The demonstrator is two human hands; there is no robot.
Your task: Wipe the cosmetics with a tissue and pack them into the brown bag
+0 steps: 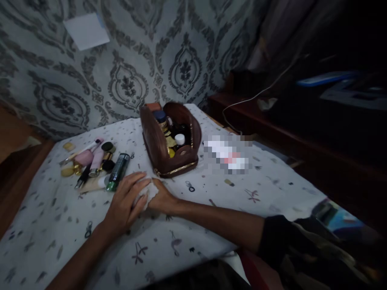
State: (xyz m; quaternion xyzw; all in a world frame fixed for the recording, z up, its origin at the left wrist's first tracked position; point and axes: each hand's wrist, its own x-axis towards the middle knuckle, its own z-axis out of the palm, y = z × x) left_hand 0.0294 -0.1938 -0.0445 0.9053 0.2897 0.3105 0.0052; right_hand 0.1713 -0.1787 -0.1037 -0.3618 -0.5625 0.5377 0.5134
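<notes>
My left hand (125, 201) is closed around a crumpled white tissue (150, 194) low over the front of the table. My right hand (163, 198) meets it from the right, its fingers curled in behind the tissue. What the right fingers grip there is hidden. Just beyond both hands stands an unzipped brown cosmetic bag (178, 166) with a gold zipper, holding several bottles, among them one with a white cap (179, 139) and one with a dark blue lid (160, 117). Left of the hands lies a dark green tube (119, 171), close to my left fingers.
Several cosmetics, including a pink bottle (96, 160), a cream tube (92, 184) and a round dark-lidded jar (108, 147), lie in a cluster at the left. A blurred-out white item (225, 154) rests right of the bag. A white cable (256, 96) runs along the back right.
</notes>
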